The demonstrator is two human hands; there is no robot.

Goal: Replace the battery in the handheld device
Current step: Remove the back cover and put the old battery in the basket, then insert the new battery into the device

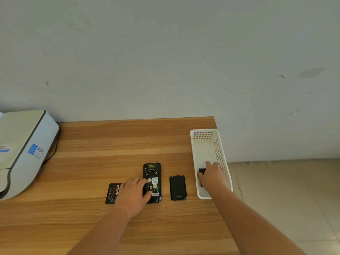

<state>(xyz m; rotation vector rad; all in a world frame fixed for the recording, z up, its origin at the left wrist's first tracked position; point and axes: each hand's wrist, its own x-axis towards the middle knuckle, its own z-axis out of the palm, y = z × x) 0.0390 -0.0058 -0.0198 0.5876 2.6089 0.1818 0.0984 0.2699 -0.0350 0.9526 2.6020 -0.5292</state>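
On the tabletop [92, 162], a loose battery [112, 192] lies just left of the handheld device [153, 173], whose back is open. The left hand [133, 192] rests on the device's left edge, fingers [147, 196] loosely curled. The back cover [178, 187] lies just right of it. Farther right, the right hand [211, 174] reaches into the white basket [222, 159], fingers over a dark object [202, 171]; I cannot tell whether they grip it.

A white printer [24, 150] sits at the wooden table's [114, 144] left edge.
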